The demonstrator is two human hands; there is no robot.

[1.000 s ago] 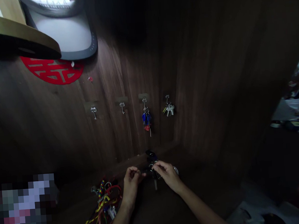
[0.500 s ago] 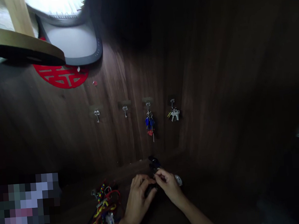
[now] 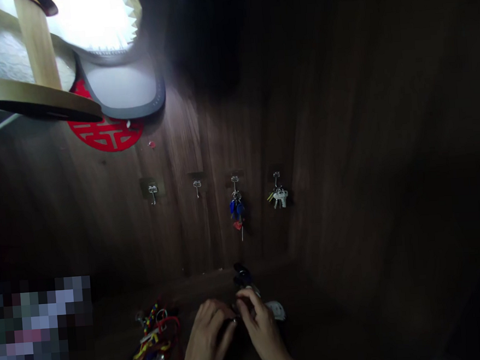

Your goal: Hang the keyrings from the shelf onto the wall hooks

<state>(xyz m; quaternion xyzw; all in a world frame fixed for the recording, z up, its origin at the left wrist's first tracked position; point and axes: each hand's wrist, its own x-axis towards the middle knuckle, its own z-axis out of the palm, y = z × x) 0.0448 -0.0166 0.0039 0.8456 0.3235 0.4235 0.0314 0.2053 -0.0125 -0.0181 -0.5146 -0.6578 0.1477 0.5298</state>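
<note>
My left hand (image 3: 208, 336) is closed, with a small shiny bit showing at its fingertips; the rest of what it holds is hidden. Close beside it, my right hand (image 3: 259, 324) has thumb and fingers pinched, and I cannot make out what is in them. A black object (image 3: 241, 273) lies just beyond the right fingertips. Partly behind the right hand is a pale, rounded item (image 3: 277, 310). To the left of my hands sits a tangle of colourful cords (image 3: 154, 339) with metal rings and clips.
Four metal hooks are on the dark wood panel; the left hook (image 3: 153, 194) and second hook (image 3: 197, 187) are bare. Blue-headed keys (image 3: 237, 208) and a silver key bunch (image 3: 280, 197) hang on the others. A lit lamp (image 3: 93, 20), cap (image 3: 124, 86) and red paper cutout (image 3: 111, 137) are upper left.
My hands have shifted left and slightly down in the view, and their fingertips are a little further apart. The whole scene sits lower because the camera has tilted.
</note>
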